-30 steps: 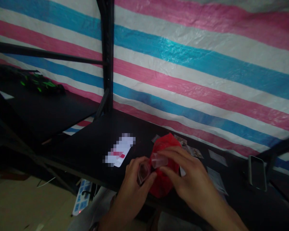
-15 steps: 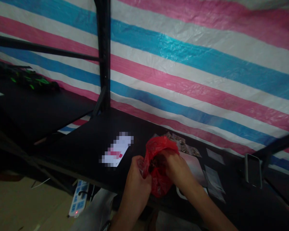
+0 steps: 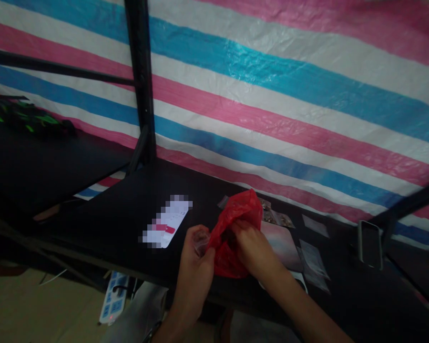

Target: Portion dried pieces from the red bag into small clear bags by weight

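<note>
Head view: a red bag [image 3: 232, 233] of thin, crinkled plastic sits at the near edge of the black tabletop [image 3: 136, 209], its mouth gathered up and pulled open between both hands. The left hand [image 3: 196, 259] grips the bag's left rim, fingers [image 3: 200, 238] curled shut around the plastic along with a small clear piece (too blurred to tell what it is). The right hand [image 3: 252, 250] is pushed into the bag's mouth, its fingertips hidden inside, so whether they hold anything cannot be told. The bag is a saturated red, glossy in patches, slack and bulging low down, darker inside the opening.

Just left of the bag lies a white card [image 3: 166, 221] with a red mark. Behind and to the right of the bag are small clear packets [image 3: 277, 218], a pale pad [image 3: 280, 243] and more flat sachets [image 3: 312, 259]. A phone [image 3: 370, 244] stands well apart at the right. A striped tarp [image 3: 271, 95] of pink, blue and white hangs behind, with a black post [image 3: 139, 81] in front of it.
</note>
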The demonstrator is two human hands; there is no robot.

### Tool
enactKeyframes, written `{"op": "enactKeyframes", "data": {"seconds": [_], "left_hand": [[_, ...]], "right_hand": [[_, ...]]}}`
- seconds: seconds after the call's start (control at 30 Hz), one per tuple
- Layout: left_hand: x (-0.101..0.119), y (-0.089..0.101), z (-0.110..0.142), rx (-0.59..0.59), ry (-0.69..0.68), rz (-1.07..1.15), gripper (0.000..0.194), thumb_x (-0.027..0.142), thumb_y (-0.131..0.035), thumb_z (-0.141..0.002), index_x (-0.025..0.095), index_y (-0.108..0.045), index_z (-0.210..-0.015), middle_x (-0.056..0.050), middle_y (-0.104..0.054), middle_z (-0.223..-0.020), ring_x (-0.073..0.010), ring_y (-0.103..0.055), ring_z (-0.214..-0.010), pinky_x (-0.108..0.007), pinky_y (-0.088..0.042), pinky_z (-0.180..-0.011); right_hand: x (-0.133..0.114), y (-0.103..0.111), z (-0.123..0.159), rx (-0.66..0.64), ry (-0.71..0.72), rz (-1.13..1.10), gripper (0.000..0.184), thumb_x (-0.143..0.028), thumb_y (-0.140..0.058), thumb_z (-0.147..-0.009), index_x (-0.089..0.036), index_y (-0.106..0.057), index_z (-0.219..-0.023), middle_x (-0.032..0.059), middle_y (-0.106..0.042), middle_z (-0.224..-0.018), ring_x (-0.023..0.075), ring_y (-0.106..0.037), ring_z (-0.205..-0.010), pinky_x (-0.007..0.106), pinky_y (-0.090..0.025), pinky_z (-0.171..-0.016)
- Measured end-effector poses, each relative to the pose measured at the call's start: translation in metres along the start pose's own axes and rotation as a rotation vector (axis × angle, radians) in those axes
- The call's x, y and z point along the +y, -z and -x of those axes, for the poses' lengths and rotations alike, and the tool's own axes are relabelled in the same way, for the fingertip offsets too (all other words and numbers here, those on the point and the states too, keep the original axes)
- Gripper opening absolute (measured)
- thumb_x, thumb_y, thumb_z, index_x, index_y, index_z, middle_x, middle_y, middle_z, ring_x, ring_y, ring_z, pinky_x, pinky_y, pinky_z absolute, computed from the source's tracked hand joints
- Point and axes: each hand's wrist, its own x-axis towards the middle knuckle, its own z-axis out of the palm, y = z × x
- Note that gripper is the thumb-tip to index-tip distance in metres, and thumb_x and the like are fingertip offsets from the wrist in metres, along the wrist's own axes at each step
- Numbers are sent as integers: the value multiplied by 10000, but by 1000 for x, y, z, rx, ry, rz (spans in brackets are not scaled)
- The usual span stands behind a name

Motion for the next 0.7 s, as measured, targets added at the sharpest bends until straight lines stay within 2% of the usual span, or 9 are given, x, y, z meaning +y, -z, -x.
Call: {"op": "enactKeyframes", "data": {"seconds": [0.13, 0.3, 0.43, 0.57, 0.7], "left_hand": [[6, -8, -2, 10, 83, 184, 434, 227, -691, -598, 231, -569, -1014, 39, -645, -894, -120, -611, -700, -227, -489, -594], [10, -9, -2, 50, 109, 241, 496, 223, -699, -565, 231, -559, -1041, 31, -640, -927, -143, -637, -773, -236, -505, -624], [4, 0, -6, 52, -17, 81, 471, 251, -674, -624, 234, -552, -1079, -2, -639, -1023, -185, -658, -924, -295, -543, -756], [-4, 3, -10, -29, -181, -87, 424, 294, -702, -760, 237, -523, -1140, -27, -634, -1089, -199, -654, -1005, -356, -539, -909], [-4, 7, -6, -135, -217, -172, 424, 402, -677, -913, 251, -464, -1246, -43, -607, -1142, -209, -650, -1036, -384, -535, -950]], "right_hand": [[4, 0, -1, 7, 39, -122, 542, 47, -503, -815, -165, -733, -1258, 129, -763, -1260, 263, -691, -1208, 357, -504, -1032], [14, 0, 0, -1, 61, -423, 568, 63, -530, -761, -173, -769, -1220, 109, -792, -1238, 232, -726, -1180, 318, -520, -1018], [20, -3, 0, -31, 18, -730, 554, 80, -530, -716, -179, -784, -1134, 68, -825, -1100, 205, -769, -1046, 299, -575, -923], [22, 0, 0, -21, 57, -986, 476, 39, -554, -702, -188, -770, -1060, 51, -821, -1106, 197, -759, -1087, 344, -564, -1009], [24, 7, 1, 5, 62, -1101, 351, -75, -641, -772, -206, -762, -1075, 62, -817, -1154, 206, -760, -1095, 395, -564, -1045]]}}
